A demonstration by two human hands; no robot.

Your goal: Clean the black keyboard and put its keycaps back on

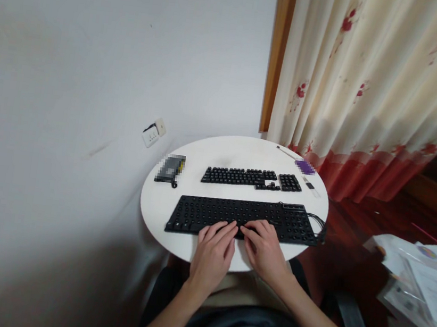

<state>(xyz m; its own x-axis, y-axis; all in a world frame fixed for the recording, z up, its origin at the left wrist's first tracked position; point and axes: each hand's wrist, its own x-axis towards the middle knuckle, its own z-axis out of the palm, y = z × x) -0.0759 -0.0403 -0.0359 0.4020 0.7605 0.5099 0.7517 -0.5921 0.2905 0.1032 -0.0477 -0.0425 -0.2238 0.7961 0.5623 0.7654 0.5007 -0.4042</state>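
So both the left hand (213, 251) and right hand (266, 250) are at the front middle of the black keyboard (204, 212), which lies along the near edge of the round worktop (221, 143). Fingers on both are loosely bent, tips almost meeting; can't tell if anything small is pinched there. The board looks mostly stripped, with the loose keycaps (236, 176) laid out behind it and a number-pad block (290, 182) to their right.

My take for fiddling at that spot: let one hand brace the frame, work straight up or down with the other, and don't lean on the front lip. Tilted pressure could skid the board.

Room-wise, the near edge is tight, with only a thin strip in front of the board. The cable (316, 220) bunches at the right edge, so I'd watch for snags there. Best free patch is toward the far edge, between the blurry dark box (170, 168) by the left edge and the purple thing (305, 167) at the far right.
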